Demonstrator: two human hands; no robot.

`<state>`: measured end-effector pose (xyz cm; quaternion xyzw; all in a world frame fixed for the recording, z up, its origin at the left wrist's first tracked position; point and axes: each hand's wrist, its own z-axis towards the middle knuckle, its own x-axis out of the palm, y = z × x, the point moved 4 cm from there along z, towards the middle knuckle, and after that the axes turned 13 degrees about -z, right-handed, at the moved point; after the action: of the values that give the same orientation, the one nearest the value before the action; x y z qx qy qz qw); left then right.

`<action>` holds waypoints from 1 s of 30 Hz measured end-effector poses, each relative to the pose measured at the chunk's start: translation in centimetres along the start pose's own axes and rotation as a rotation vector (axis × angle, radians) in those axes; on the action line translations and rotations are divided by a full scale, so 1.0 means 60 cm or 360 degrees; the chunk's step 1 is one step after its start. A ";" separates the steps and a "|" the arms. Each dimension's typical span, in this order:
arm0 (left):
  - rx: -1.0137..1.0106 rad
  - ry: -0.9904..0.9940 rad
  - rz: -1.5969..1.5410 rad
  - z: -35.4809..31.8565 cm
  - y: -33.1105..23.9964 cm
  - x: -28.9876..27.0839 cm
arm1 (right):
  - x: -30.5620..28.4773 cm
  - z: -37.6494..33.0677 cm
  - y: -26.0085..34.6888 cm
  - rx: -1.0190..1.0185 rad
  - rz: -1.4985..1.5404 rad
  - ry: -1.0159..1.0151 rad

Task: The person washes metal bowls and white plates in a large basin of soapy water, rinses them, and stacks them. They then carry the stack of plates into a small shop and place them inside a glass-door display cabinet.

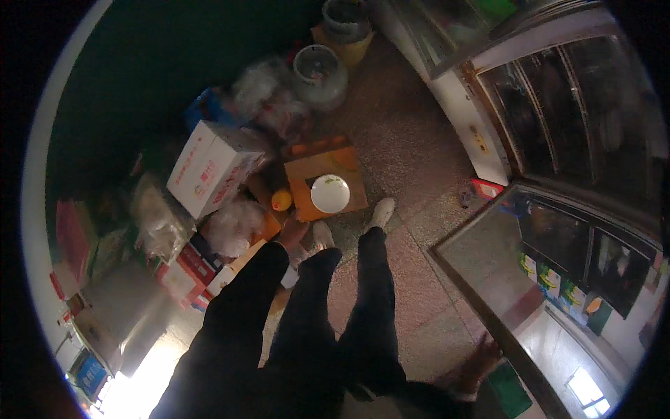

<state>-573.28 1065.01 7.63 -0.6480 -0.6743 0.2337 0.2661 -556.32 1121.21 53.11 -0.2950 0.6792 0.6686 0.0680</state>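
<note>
The left hand [292,230] extends downward on a dark-sleeved arm toward the floor. It sits just below the yellow fruit [281,200] and at the lower left corner of the cardboard sheet [349,167]. Finger position is too dim to resolve, so whether the hand is open or closed cannot be told. It appears to hold nothing.

The right hand [481,359] hangs low, far below and to the right of the cardboard sheet, beside a glass counter [530,279]. Its fingers look loosely spread and empty.

1 white plate [330,193] lies flat on the cardboard sheet, near the sheet's lower edge. The yellow fruit rests just left of the sheet, close to the plate but not touching it.

2 white shoes [382,209] stand directly below the sheet. A white carton [209,167] sits to the left of the sheet. A gas cylinder [319,73] stands above the sheet.
</note>
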 end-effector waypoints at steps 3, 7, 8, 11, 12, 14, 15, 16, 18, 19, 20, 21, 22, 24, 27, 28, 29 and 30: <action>0.0056 -0.0170 0.0313 0.080 0.007 0.009 | -0.023 0.043 -0.076 0.0142 -0.0302 -0.0089; -0.0001 -0.0207 0.0142 0.189 0.051 0.017 | -0.020 0.072 -0.193 0.0402 -0.0627 0.0119; 0.0041 -0.0180 0.0160 0.212 0.062 0.022 | -0.018 0.073 -0.223 0.0479 -0.0713 0.0216; 0.0204 -0.0012 0.0028 0.250 0.078 0.036 | 0.038 0.053 -0.308 0.0694 -0.0899 0.0861; 0.0136 0.0060 -0.0117 0.254 0.082 0.042 | 0.089 0.035 -0.342 0.0730 -0.0877 0.1126; 0.0080 0.0037 -0.0208 0.250 0.077 0.051 | 0.256 -0.020 -0.412 0.0721 -0.0546 0.1633; 0.0100 -0.0049 -0.0159 0.243 0.068 0.053 | 0.375 -0.060 -0.450 0.0543 -0.0145 0.1755; 0.0056 -0.0173 -0.0090 0.234 0.061 0.054 | 0.490 -0.089 -0.484 0.0427 -0.0214 0.1890; 0.0014 -0.0175 -0.0111 0.225 0.041 0.066 | 0.720 -0.145 -0.547 -0.0021 -0.0680 0.2102; -0.0016 -0.0164 -0.0121 0.222 0.032 0.072 | 0.820 -0.176 -0.573 -0.0099 -0.0793 0.2211; -0.0113 -0.0234 -0.0161 0.221 0.027 0.073 | 0.899 -0.209 -0.587 -0.0283 -0.0890 0.2235; -0.0176 -0.0270 -0.0210 0.223 0.022 0.075 | 0.955 -0.239 -0.598 -0.0309 -0.0925 0.2239; -0.0237 -0.0277 -0.0268 0.225 0.020 0.076 | 0.994 -0.266 -0.608 0.0067 -0.0603 0.2097; -0.0247 -0.0192 -0.0320 0.231 0.018 0.081 | 1.022 -0.299 -0.617 -0.0114 -0.0752 0.1923; -0.0295 -0.0220 -0.0489 0.232 0.032 0.084 | 1.010 -0.326 -0.619 -0.0269 -0.0892 0.1706; -0.0284 -0.0250 -0.0561 0.229 0.036 0.084 | 1.001 -0.328 -0.619 -0.0299 -0.0954 0.1646; -0.0260 -0.0263 -0.0491 0.224 0.039 0.084 | 0.995 -0.329 -0.617 -0.0333 -0.0895 0.1583; -0.0200 -0.0258 -0.0422 0.219 0.038 0.086 | 0.990 -0.328 -0.613 -0.0365 -0.0866 0.1517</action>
<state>-580.36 1070.68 -3.44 -0.5477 -0.7864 0.2055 0.1983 -580.78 1086.66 -5.83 -0.7347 0.4571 0.4893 -0.1091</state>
